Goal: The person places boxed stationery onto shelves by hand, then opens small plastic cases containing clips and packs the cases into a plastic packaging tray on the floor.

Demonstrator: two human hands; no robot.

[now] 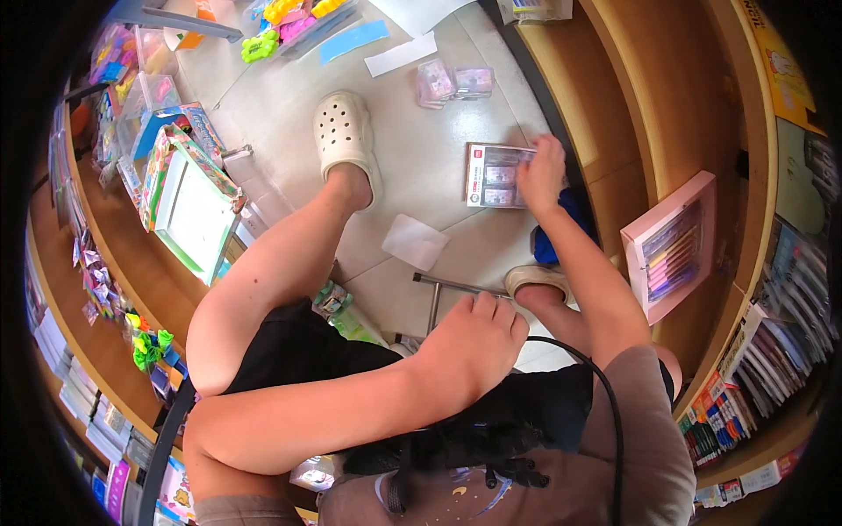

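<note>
My right hand [544, 174] grips the right edge of a flat box [496, 176] on the floor. The box has a dark front, a white strip at its left and clear windows showing small pinkish packs. My left hand [474, 344] hovers over my lap with its back toward me. Its fingers are curled, and whatever may lie beneath them is hidden. Beyond the box, several small clear pinkish packs [454, 82] lie on the tiles.
Wooden shelves flank me; a pink windowed box [671, 248] leans on the right one. A green-and-white box [189, 206] stands at left. On the floor lie a white paper [416, 243], a blue strip [354, 41] and a tray of colourful toys [303, 31]. A black cable [605, 386] crosses my lap.
</note>
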